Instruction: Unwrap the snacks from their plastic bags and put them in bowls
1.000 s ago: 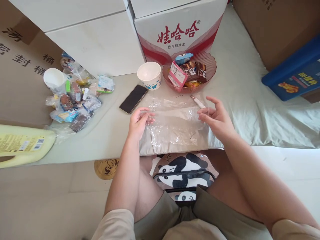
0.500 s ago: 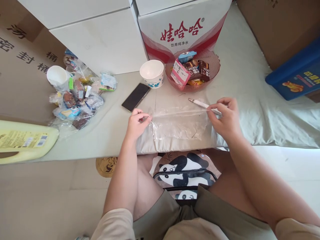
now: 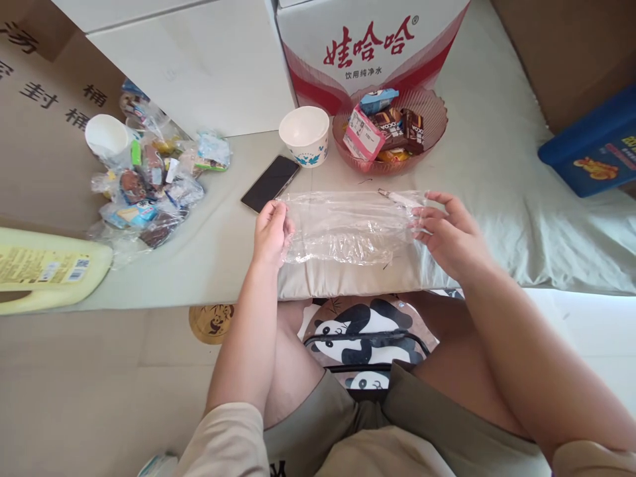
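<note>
A clear plastic bag (image 3: 342, 228) is stretched level between my two hands, just above the cloth-covered surface. My left hand (image 3: 272, 232) is closed on its left end, thumb on top. At the other end, my right hand (image 3: 450, 232) has its fingers partly spread and grips the film near the fingertips; the exact pinch is hard to see. A white pen-like stick (image 3: 397, 197) lies behind the bag's right end, partly covered by the film. Behind my left hand lies a black phone (image 3: 271, 182).
Past the bag stand a white paper cup (image 3: 304, 136) and a pink ribbed bowl (image 3: 432, 132) with packaged snacks. A heap of plastic-wrapped snacks (image 3: 154, 179) lies left. Yellow jug (image 3: 54, 268) front left; blue container (image 3: 591, 149) right; white-red carton (image 3: 368, 56) behind.
The bag, earlier drawn into a thin taut edge, is now opened out wider and flatter. My left hand has turned thumb-up, and my right fingers have spread from a pinch.
</note>
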Tool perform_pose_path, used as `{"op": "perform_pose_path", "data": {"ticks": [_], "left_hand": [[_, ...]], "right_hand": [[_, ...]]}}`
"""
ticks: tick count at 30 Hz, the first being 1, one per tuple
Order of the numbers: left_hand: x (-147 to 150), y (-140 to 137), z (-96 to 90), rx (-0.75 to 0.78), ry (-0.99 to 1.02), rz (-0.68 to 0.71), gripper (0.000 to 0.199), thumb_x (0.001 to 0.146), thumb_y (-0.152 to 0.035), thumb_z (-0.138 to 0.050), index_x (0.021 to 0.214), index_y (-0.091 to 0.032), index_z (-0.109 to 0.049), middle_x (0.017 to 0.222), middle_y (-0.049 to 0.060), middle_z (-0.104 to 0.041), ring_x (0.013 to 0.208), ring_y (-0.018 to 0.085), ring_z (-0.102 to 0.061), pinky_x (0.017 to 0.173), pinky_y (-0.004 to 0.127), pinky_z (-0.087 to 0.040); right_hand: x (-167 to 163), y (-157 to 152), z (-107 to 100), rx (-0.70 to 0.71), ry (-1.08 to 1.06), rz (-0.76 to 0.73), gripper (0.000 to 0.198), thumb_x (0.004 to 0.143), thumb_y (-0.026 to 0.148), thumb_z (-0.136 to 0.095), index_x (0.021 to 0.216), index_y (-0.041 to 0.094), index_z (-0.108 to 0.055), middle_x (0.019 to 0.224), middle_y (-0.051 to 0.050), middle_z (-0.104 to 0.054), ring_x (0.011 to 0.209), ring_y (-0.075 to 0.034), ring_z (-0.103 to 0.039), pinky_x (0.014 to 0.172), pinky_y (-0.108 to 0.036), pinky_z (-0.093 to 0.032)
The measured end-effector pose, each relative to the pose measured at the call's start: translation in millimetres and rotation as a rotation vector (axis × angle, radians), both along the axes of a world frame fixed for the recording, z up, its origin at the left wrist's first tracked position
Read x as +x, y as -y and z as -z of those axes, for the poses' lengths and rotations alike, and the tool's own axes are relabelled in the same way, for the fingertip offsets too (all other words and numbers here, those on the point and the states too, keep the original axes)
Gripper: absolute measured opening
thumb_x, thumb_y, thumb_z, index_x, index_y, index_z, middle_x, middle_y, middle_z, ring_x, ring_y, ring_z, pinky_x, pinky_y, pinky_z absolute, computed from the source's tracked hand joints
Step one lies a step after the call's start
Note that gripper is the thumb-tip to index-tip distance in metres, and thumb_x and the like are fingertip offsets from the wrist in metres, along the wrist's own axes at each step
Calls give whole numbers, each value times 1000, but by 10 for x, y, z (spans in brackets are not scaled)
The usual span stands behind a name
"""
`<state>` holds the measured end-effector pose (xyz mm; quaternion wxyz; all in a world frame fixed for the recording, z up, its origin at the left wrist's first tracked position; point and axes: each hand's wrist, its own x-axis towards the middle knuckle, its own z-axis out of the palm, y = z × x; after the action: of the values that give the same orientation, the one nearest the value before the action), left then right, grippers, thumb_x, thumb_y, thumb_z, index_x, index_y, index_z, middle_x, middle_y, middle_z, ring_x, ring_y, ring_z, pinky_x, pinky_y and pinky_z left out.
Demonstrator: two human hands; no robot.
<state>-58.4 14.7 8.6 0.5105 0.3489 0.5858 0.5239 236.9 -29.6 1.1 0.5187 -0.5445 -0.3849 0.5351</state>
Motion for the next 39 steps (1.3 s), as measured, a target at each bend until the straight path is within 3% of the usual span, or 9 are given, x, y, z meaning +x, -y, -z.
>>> {"op": "perform_pose_path", "data": {"ticks": [5, 9, 15, 20, 23, 26, 29, 35, 39], "left_hand": [[19, 2, 0, 9, -1, -2, 36, 86, -51, -73, 79, -24, -51, 46, -9, -47, 30, 4, -26, 33, 23, -9], [-21, -25, -37, -4, -4, -87, 32, 89, -43, -70, 77, -23, -48, 44, -10, -46, 29, 4, -25, 31, 21, -9], [-10, 26, -90, -121, 92, 69, 32, 86, -44, -73, 77, -23, -51, 45, -9, -48, 26, 2, -21, 30, 19, -8], [195, 216, -162, -247, 249, 574, 39, 79, -53, -77, 79, -21, -56, 43, -7, -49, 25, 2, -20, 29, 17, -6], [328, 310, -187, -262, 321, 764, 42, 78, -57, -77, 79, -21, -56, 39, -7, -47, 24, 3, -21, 30, 18, -7], [381, 320, -181, -265, 390, 792, 38, 81, -54, -75, 79, -22, -55, 37, -7, -44, 24, 5, -21, 30, 19, -8], [347, 228, -139, -274, 373, 667, 35, 83, -52, -72, 78, -21, -57, 39, -5, -46, 25, 5, -23, 31, 20, -10], [310, 35, -22, -281, 319, 300, 53, 86, -71, -58, 97, -19, -67, 74, 8, -72, 52, 16, -63, 43, 25, -41], [476, 169, 17, -211, 428, 430, 75, 75, -72, -72, 132, -26, -55, 105, 12, -76, 93, 28, -75, 72, 36, -59]], "right_hand": [[-102, 42, 36, -69, 54, -191, 78, 70, 34, -83, 136, 29, -42, 89, -1, -70, 70, -18, -65, 60, -32, -55], [11, -5, 82, 9, 105, 14, 69, 72, 28, -77, 135, 30, -48, 98, -1, -67, 63, -13, -62, 55, -30, -52], [74, -4, 35, 327, 293, 333, 36, 78, 21, -68, 112, 29, -59, 111, -4, -65, 95, -19, -69, 92, -42, -56], [-107, 77, -124, 440, 379, -272, 54, 75, 38, -81, 124, 29, -61, 130, -9, -66, 129, -30, -59, 115, -53, -43], [-287, 75, -137, 312, 252, -692, 79, 69, 40, -85, 140, 26, -52, 125, -10, -69, 113, -27, -67, 100, -47, -54], [-416, 60, -128, 154, 166, -903, 53, 79, 36, -75, 127, 21, -59, 89, -3, -72, 71, -15, -65, 67, -31, -55], [-441, 65, -157, 52, 87, -979, 18, 84, 36, -69, 90, 20, -62, 65, 4, -59, 55, -9, -50, 53, -24, -42], [-449, 70, -123, 35, 27, -600, 28, 80, 44, -73, 80, 22, -56, 66, 4, -55, 57, -9, -49, 54, -25, -40], [-517, 36, -12, 9, 107, -283, 32, 80, 46, -73, 81, 23, -51, 64, 3, -56, 56, -11, -53, 52, -26, -41]]}}
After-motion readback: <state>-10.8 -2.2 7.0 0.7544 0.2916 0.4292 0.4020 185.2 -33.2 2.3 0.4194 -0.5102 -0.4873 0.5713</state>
